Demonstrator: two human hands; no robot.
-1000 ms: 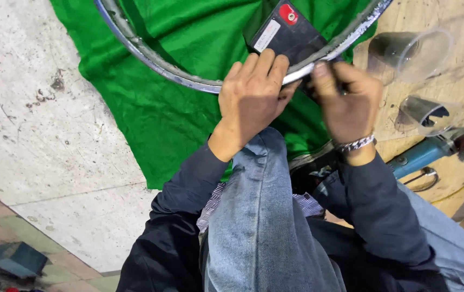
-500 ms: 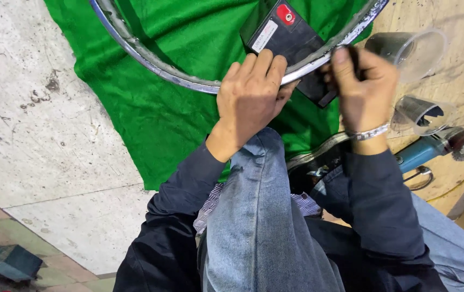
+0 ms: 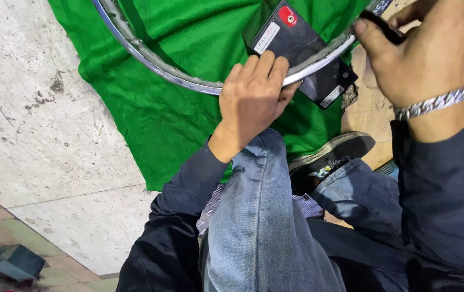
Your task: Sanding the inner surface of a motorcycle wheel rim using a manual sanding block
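Observation:
A shiny metal wheel rim [image 3: 150, 57] lies on a green cloth [image 3: 150, 119] spread over the floor. My left hand [image 3: 251, 100] grips the rim's near edge, fingers curled over it. Under the rim rests a black box-shaped battery [image 3: 297, 43] with a red cap and white labels. My right hand [image 3: 421, 51] is raised at the upper right, closed on a small dark tool [image 3: 383, 30] whose shape I cannot make out. A metal bracelet [image 3: 432, 104] circles that wrist. My jeans-clad knee [image 3: 259, 216] sits below the left hand.
My dark shoe [image 3: 332, 154] rests on the cloth's edge by the wooden board [image 3: 372, 116]. Pale concrete floor [image 3: 26, 108] lies to the left. A teal box-like object [image 3: 15, 262] sits at the lower left corner on tiled floor.
My right hand has lifted off the rim and moved up and to the right with the dark tool. The view has drawn closer. My left hand keeps its hold on the rim.

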